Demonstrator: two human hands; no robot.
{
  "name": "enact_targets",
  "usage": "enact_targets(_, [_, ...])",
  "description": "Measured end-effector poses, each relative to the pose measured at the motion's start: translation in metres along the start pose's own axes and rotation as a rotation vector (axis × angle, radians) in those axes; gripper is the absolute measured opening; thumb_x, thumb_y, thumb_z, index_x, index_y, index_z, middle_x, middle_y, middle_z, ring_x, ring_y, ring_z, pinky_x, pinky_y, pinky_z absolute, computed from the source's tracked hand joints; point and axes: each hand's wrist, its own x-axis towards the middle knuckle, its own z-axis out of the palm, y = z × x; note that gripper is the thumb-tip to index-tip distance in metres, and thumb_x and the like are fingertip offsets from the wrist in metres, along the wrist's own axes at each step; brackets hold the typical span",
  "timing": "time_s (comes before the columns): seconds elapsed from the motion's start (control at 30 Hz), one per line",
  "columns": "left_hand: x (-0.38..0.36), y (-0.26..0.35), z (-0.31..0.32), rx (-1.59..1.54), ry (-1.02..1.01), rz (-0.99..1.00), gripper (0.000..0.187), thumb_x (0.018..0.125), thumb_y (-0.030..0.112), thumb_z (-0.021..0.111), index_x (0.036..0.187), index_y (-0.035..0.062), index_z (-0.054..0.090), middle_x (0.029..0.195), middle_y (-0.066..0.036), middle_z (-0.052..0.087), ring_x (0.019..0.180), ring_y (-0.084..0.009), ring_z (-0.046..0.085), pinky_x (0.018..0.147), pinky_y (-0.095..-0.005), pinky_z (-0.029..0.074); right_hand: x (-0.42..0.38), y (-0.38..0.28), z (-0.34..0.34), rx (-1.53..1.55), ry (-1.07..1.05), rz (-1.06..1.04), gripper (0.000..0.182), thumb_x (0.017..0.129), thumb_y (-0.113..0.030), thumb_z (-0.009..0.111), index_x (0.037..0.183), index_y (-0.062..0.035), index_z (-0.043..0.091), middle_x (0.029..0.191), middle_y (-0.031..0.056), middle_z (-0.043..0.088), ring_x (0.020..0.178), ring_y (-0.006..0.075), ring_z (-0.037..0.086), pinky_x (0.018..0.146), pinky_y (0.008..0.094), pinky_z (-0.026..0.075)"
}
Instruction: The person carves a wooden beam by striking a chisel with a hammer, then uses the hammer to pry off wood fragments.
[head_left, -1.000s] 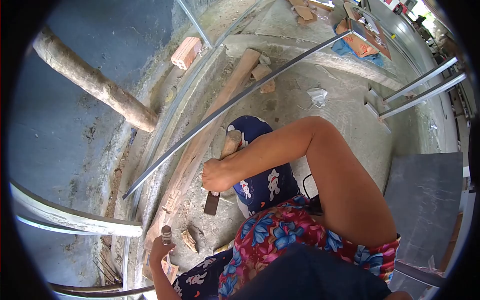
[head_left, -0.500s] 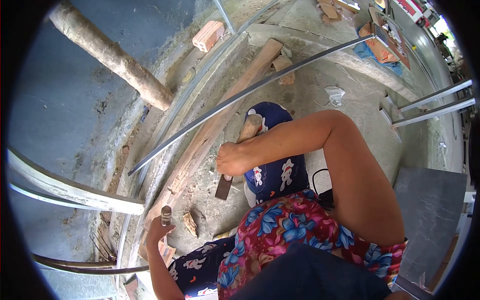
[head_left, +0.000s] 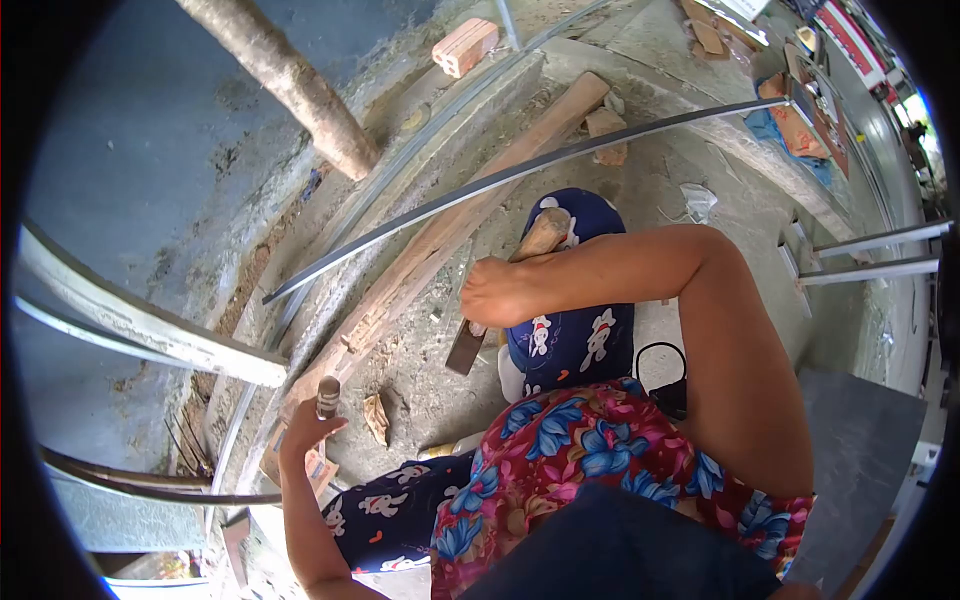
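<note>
Movement of the head had swung the whole view round, sliding the timber beam (head_left: 440, 250) and the hands rightward or upward across it. Between the right hand (head_left: 492, 292) and the left hand (head_left: 306, 430) the gap had opened a little in the picture, though that swing could account for some of it. Both grips looked the same as before, so nothing seemed to have been picked up or let go. The right fingers were closed in a fist around a wooden-handled tool (head_left: 545, 232); its thick end stuck out behind them, beside the patterned knee (head_left: 600, 212), and its flat dark blade (head_left: 465, 350) pointed down past them toward the floor. The left fingers appeared wrapped around a ringed tool handle (head_left: 328, 392) that rose above them, with the thumb out to one side. Beyond the right fingers lay the beam, its lower end just beside the left ones and its near stretch roughened, with a grey metal bar (head_left: 520, 170) crossing over it. A dry leaf (head_left: 376, 420) lay between the hands.

Hidden by the fist was the middle of the right tool, so its exact kind was unclear. The left tool's working end was also out of sight, and whether it touched the wood could not be told.
</note>
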Motion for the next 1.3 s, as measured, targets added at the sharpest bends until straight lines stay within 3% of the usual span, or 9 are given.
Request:
enact_targets(0.17, [0.001, -0.016, 0.002, 0.043, 0.06, 0.041, 0.042, 0.068, 0.026, 0.081, 0.095, 0.0001, 0.062, 0.079, -0.011, 0.066, 0.069, -0.0189, 0.061, 0.064, -0.036, 0.048, -0.006, 0.001, 0.0, 0.086, 0.165, -0.062, 0.015, 0.07, -0.012, 0.058, 0.059, -0.0049, 0.065, 0.064, 0.0159, 0.064, 0.061, 0.0277, 0.065, 0.05, 0.0375, 0.05])
enact_targets(0.4, [-0.009, -0.012, 0.001, -0.007, 0.071, 0.086, 0.052, 0.067, 0.03, 0.08, 0.103, -0.0014, 0.062, 0.094, -0.022, 0.066, 0.088, -0.0332, 0.062, 0.079, -0.0393, 0.046, -0.004, 0.003, -0.006, 0.035, -0.062, -0.032, 0.009, 0.078, -0.012, 0.057, 0.081, -0.0048, 0.061, 0.075, 0.0149, 0.064, 0.074, 0.0309, 0.064, 0.062, 0.0404, 0.048])
enact_targets(0.57, [-0.02, -0.022, -0.005, -0.154, 0.084, -0.047, 0.033, 0.072, 0.022, 0.078, 0.087, -0.001, 0.06, 0.069, -0.008, 0.064, 0.059, -0.0153, 0.061, 0.054, -0.031, 0.048, -0.01, 0.003, -0.01, 0.069, 0.021, -0.059, 0.012, 0.075, -0.011, 0.065, 0.084, -0.0051, 0.061, 0.075, 0.0155, 0.064, 0.075, 0.0321, 0.064, 0.064, 0.0429, 0.048])
enact_targets(0.6, [-0.024, -0.023, -0.009, -0.128, 0.111, -0.062, 0.032, 0.072, 0.021, 0.077, 0.087, -0.0007, 0.06, 0.071, -0.008, 0.065, 0.06, -0.0149, 0.061, 0.054, -0.0305, 0.048, -0.009, 0.001, -0.013, 0.054, 0.064, -0.058, 0.013, 0.08, -0.01, 0.052, 0.076, -0.0049, 0.063, 0.071, 0.0158, 0.064, 0.074, 0.0304, 0.066, 0.066, 0.0388, 0.051])
enact_targets(0.7, [-0.043, -0.024, -0.025, -0.236, 0.173, -0.095, 0.036, 0.071, 0.021, 0.075, 0.095, -0.0006, 0.061, 0.08, -0.009, 0.067, 0.071, -0.0158, 0.063, 0.066, -0.031, 0.05, -0.008, 0.0, -0.019, 0.085, -0.007, -0.009, 0.013, 0.08, -0.01, 0.051, 0.077, -0.0037, 0.062, 0.071, 0.0173, 0.064, 0.073, 0.0318, 0.065, 0.066, 0.0411, 0.05])
enact_targets(0.77, [-0.055, -0.03, -0.033, -0.086, 0.293, -0.129, 0.036, 0.069, 0.021, 0.074, 0.094, -0.0012, 0.062, 0.08, -0.011, 0.067, 0.072, -0.0176, 0.063, 0.068, -0.0327, 0.049, -0.009, 0.002, -0.018, 0.115, -0.068, 0.025, 0.012, 0.076, -0.01, 0.061, 0.085, -0.0035, 0.061, 0.076, 0.0176, 0.064, 0.078, 0.0341, 0.063, 0.07, 0.0432, 0.048])
enact_targets(0.87, [-0.065, -0.056, -0.04, -0.017, 0.471, -0.165, 0.035, 0.065, 0.021, 0.068, 0.092, -0.0009, 0.063, 0.083, -0.018, 0.067, 0.076, -0.0279, 0.064, 0.071, -0.0382, 0.048, -0.009, 0.001, -0.028, 0.153, -0.187, 0.075, 0.039, 0.073, -0.015, 0.072, 0.11, -0.0065, 0.06, 0.091, 0.0179, 0.065, 0.093, 0.0365, 0.06, 0.082, 0.0447, 0.044])
enact_targets(1.1, [-0.062, -0.119, -0.009, 0.077, 0.852, -0.362, 0.036, 0.067, 0.026, 0.067, 0.094, 0.0015, 0.064, 0.087, -0.023, 0.066, 0.084, -0.037, 0.065, 0.076, -0.0443, 0.05, -0.002, -0.007, -0.04, 0.106, -0.258, 0.112, 0.037, 0.073, -0.015, 0.072, 0.106, -0.005, 0.061, 0.089, 0.0197, 0.065, 0.093, 0.0378, 0.061, 0.081, 0.0459, 0.045])
enact_targets(1.3, [-0.012, -0.197, 0.066, -0.028, 0.931, -0.389, 0.043, 0.067, 0.023, 0.069, 0.108, 0.0097, 0.064, 0.096, -0.021, 0.066, 0.091, -0.0388, 0.063, 0.081, -0.0455, 0.051, 0.01, -0.01, -0.04, 0.119, -0.293, 0.142, 0.027, 0.072, -0.012, 0.073, 0.093, -0.0008, 0.062, 0.084, 0.0225, 0.065, 0.09, 0.0384, 0.062, 0.079, 0.0462, 0.048])
